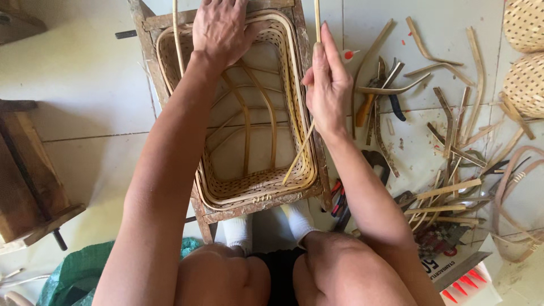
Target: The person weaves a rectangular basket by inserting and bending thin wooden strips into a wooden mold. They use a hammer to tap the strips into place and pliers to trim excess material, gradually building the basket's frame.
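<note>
A rectangular woven bamboo basket (294, 122) sits inside a wooden frame (148, 54) on the floor between my knees. My left hand (220, 28) presses flat on the basket's far rim, fingers spread. My right hand (327, 88) holds a thin bamboo strip (297, 153) against the basket's right rim; the strip runs from above my fingers down into the basket. Another thin strip (177, 39) stands up along the left side of the basket.
Bent bamboo offcuts (453, 141), pliers with blue and orange handles (377, 96) and other tools lie scattered on the tiled floor to the right. Two round woven baskets (524, 56) sit at the upper right. A wooden stool (28, 170) stands left, a green bag (79, 272) lower left.
</note>
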